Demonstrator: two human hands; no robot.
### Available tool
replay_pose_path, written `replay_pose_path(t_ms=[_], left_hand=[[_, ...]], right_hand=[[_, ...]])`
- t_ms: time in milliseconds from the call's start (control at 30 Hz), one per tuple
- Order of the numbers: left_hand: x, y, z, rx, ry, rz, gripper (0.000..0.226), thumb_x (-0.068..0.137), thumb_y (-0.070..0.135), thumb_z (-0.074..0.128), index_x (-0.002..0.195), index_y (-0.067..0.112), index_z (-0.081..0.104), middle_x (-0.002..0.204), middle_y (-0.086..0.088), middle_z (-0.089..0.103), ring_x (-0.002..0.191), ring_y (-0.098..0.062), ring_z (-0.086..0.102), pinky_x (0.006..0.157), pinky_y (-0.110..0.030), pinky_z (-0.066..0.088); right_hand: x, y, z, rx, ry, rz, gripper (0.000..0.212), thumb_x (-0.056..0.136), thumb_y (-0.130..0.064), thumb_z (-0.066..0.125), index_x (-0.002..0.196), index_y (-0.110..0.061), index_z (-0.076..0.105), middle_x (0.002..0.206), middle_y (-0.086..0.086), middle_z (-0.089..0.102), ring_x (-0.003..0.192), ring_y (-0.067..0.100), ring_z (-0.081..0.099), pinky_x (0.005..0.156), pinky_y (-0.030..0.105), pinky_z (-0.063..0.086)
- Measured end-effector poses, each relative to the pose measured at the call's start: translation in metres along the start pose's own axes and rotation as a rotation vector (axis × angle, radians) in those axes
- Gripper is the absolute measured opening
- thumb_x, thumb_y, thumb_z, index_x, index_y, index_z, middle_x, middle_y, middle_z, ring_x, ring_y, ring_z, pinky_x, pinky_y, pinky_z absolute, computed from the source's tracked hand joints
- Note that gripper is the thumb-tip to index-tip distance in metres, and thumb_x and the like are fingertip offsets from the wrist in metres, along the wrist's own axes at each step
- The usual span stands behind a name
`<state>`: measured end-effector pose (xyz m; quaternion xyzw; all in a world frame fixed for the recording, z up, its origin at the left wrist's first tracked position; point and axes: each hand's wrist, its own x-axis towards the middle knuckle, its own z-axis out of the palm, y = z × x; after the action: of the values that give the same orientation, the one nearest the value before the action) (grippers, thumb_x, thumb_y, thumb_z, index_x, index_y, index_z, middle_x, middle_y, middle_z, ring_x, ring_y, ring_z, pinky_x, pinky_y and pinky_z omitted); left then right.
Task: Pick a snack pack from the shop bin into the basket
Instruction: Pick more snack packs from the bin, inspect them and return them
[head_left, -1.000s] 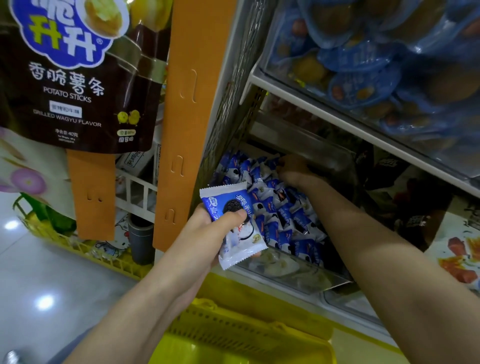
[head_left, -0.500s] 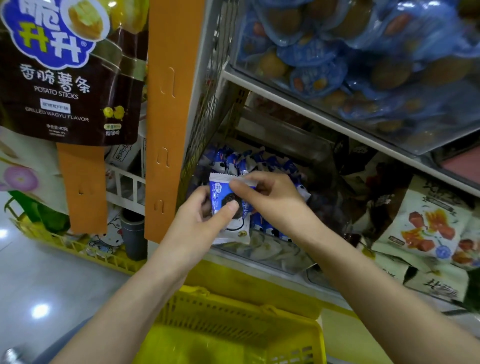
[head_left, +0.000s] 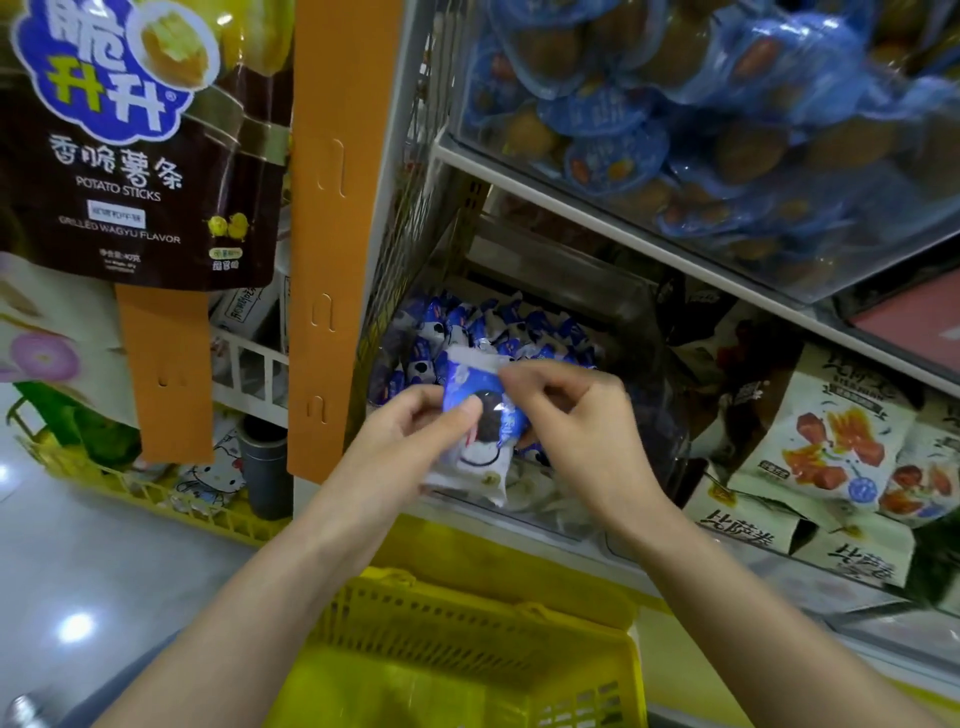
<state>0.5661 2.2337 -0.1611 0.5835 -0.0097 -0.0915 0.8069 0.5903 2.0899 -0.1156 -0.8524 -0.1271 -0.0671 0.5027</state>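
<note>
Left hand (head_left: 402, 441) and right hand (head_left: 579, 421), pinch-grip on one snack pack (head_left: 480, 441), over front edge of bin (head_left: 550, 512), basket (head_left: 467, 590) open below.

The snack pack (head_left: 480, 415) is wrapped in thin, glossy plastic film that crinkles and catches the light. The bin (head_left: 550, 512) has clear, smooth plastic walls. The basket (head_left: 467, 618) is moulded yellow plastic, slotted, with a dull sheen. The potato-stick bag (head_left: 130, 182) looks shiny and foil-like. The side mesh (head_left: 415, 208) is metal wire, the orange strip (head_left: 337, 234) matt, and the floor (head_left: 78, 566) polished and reflective.
</note>
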Motion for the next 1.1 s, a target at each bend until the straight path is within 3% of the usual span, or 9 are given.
replay_pose_path(t_ms=[67, 167, 400, 500, 667, 733, 833, 1000, 1100], left_hand=[[-0.001, 0.001, 0.0, -0.026, 0.001, -0.012, 0.046, 0.067, 0.038, 0.068, 0.108, 0.018, 0.061, 0.1, -0.002, 0.071, 0.092, -0.017, 0.068, 0.082, -0.034, 0.054], [0.0, 0.001, 0.001, -0.05, 0.079, 0.057, 0.038, 0.071, 0.026, 0.067, 0.108, 0.015, 0.061, 0.091, -0.001, 0.074, 0.083, -0.013, 0.07, 0.067, -0.019, 0.054], [0.002, -0.002, 0.001, -0.033, 0.226, 0.123, 0.017, 0.09, 0.024, 0.052, 0.095, 0.02, 0.067, 0.085, 0.002, 0.075, 0.079, -0.012, 0.071, 0.062, -0.018, 0.055], [0.002, -0.001, 0.001, 0.012, 0.256, 0.109, 0.02, 0.094, 0.02, 0.048, 0.097, 0.017, 0.067, 0.087, 0.001, 0.074, 0.081, -0.012, 0.07, 0.062, -0.017, 0.055], [0.0, 0.002, -0.001, -0.057, 0.202, 0.011, 0.018, 0.096, 0.028, 0.043, 0.106, 0.02, 0.055, 0.105, -0.007, 0.066, 0.083, -0.017, 0.07, 0.067, -0.022, 0.057], [-0.004, 0.005, 0.0, -0.203, 0.08, -0.037, 0.03, 0.092, 0.031, 0.049, 0.115, 0.013, 0.054, 0.108, -0.01, 0.067, 0.087, -0.021, 0.07, 0.066, -0.024, 0.057], [-0.007, 0.01, 0.0, -0.327, 0.053, 0.026, 0.03, 0.088, 0.013, 0.054, 0.118, 0.012, 0.054, 0.101, -0.006, 0.072, 0.089, -0.018, 0.07, 0.063, -0.019, 0.054], [-0.005, 0.012, -0.001, -0.292, 0.091, 0.126, 0.032, 0.089, 0.004, 0.051, 0.119, 0.017, 0.053, 0.103, 0.001, 0.072, 0.091, -0.014, 0.069, 0.065, -0.019, 0.054], [-0.005, 0.008, 0.001, -0.246, 0.093, 0.164, 0.03, 0.089, 0.005, 0.052, 0.116, 0.018, 0.054, 0.103, 0.003, 0.072, 0.089, -0.011, 0.069, 0.063, -0.016, 0.052]], right_hand=[[0.002, 0.002, -0.003, 0.159, 0.058, 0.155, 0.014, 0.091, -0.02, 0.056, 0.087, -0.022, 0.069, 0.082, -0.005, 0.072, 0.07, 0.008, 0.068, 0.054, 0.016, 0.051], [0.002, 0.005, -0.006, 0.308, 0.075, 0.292, 0.014, 0.093, -0.017, 0.053, 0.088, -0.016, 0.066, 0.074, -0.003, 0.073, 0.065, 0.011, 0.069, 0.054, 0.018, 0.054], [-0.007, 0.013, -0.004, 0.408, 0.061, 0.375, 0.01, 0.093, -0.01, 0.051, 0.093, -0.006, 0.06, 0.072, 0.001, 0.071, 0.061, 0.012, 0.068, 0.056, 0.02, 0.056], [-0.01, 0.012, -0.003, 0.379, 0.102, 0.295, 0.01, 0.093, -0.009, 0.051, 0.093, -0.008, 0.061, 0.071, 0.0, 0.071, 0.062, 0.012, 0.069, 0.056, 0.018, 0.055], [-0.016, 0.01, -0.005, 0.145, 0.228, -0.113, 0.019, 0.09, -0.01, 0.054, 0.091, -0.026, 0.064, 0.088, -0.01, 0.07, 0.085, 0.008, 0.068, 0.072, 0.019, 0.054], [-0.02, 0.011, -0.005, 0.054, 0.163, -0.297, 0.019, 0.088, -0.008, 0.055, 0.095, -0.024, 0.064, 0.1, -0.012, 0.067, 0.098, 0.005, 0.064, 0.083, 0.019, 0.051], [-0.025, 0.015, -0.005, -0.094, 0.026, -0.469, 0.019, 0.086, -0.001, 0.058, 0.097, -0.015, 0.066, 0.111, -0.006, 0.061, 0.111, 0.003, 0.058, 0.092, 0.017, 0.046], [-0.032, 0.017, -0.005, -0.145, -0.099, -0.407, 0.015, 0.084, -0.006, 0.063, 0.094, -0.016, 0.068, 0.118, -0.007, 0.054, 0.117, -0.002, 0.049, 0.094, 0.014, 0.042], [-0.034, 0.013, -0.001, -0.124, -0.033, -0.332, 0.014, 0.084, -0.022, 0.064, 0.098, -0.022, 0.062, 0.112, -0.011, 0.055, 0.11, -0.004, 0.052, 0.091, 0.015, 0.045]])
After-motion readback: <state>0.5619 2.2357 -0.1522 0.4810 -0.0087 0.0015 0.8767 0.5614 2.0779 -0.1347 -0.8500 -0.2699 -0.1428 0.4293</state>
